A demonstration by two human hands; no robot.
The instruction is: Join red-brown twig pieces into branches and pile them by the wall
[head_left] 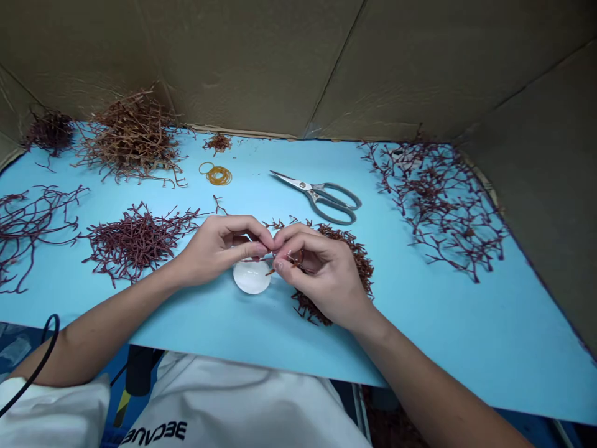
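Note:
My left hand (231, 244) pinches a thin reddish-brown twig (256, 259) between thumb and forefinger. Close against it, my right hand (319, 261) has its fingers curled around small brown twig pieces (296, 261), partly hidden by the fingers. Both sets of fingertips meet above a small white round dish (252, 278) on the blue tabletop. Under and behind my right hand spreads a heap of short brown twig pieces (361, 261). A pile of purplish twigs (137, 244) lies to the left of my left hand.
Grey-handled scissors (321, 196) lie behind my hands, with yellow rubber bands (219, 175) to their left. Brown twigs (133, 140) are heaped at the back left. Branching dark twigs (443, 199) cover the right side. Cardboard walls (261, 68) rise behind the table.

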